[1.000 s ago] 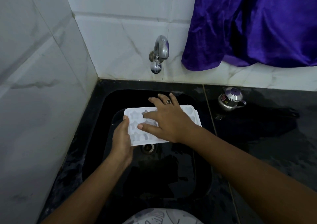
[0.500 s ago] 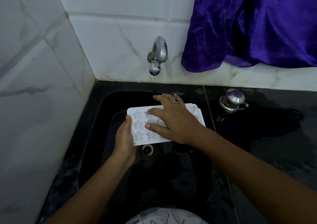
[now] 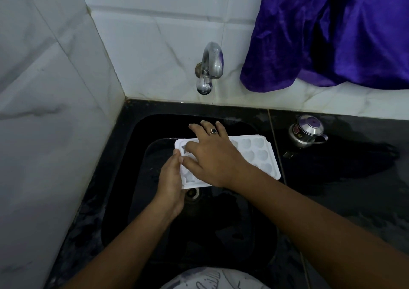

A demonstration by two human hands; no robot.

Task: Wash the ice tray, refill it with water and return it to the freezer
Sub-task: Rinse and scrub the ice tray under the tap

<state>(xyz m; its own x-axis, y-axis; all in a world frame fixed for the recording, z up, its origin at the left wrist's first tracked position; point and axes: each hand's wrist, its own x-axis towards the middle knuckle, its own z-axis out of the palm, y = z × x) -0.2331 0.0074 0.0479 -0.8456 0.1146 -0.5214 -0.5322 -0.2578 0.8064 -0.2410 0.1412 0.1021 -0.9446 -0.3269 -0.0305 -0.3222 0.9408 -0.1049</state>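
A white ice tray (image 3: 254,156) with star and heart moulds is held over a black sink (image 3: 132,178), above the drain (image 3: 192,193). The left hand (image 3: 171,182) grasps the tray's left edge. The right hand (image 3: 212,156), wearing a dark-stoned ring (image 3: 213,130), lies spread flat across the moulds, hiding the tray's middle; it grips nothing. A chrome tap (image 3: 209,67) juts from the marble-tiled wall. On the counter at the sink's right edge stands a small steel pot (image 3: 306,131); its red label is too small to read. Purple cloth (image 3: 332,32) hangs cut off at upper right.
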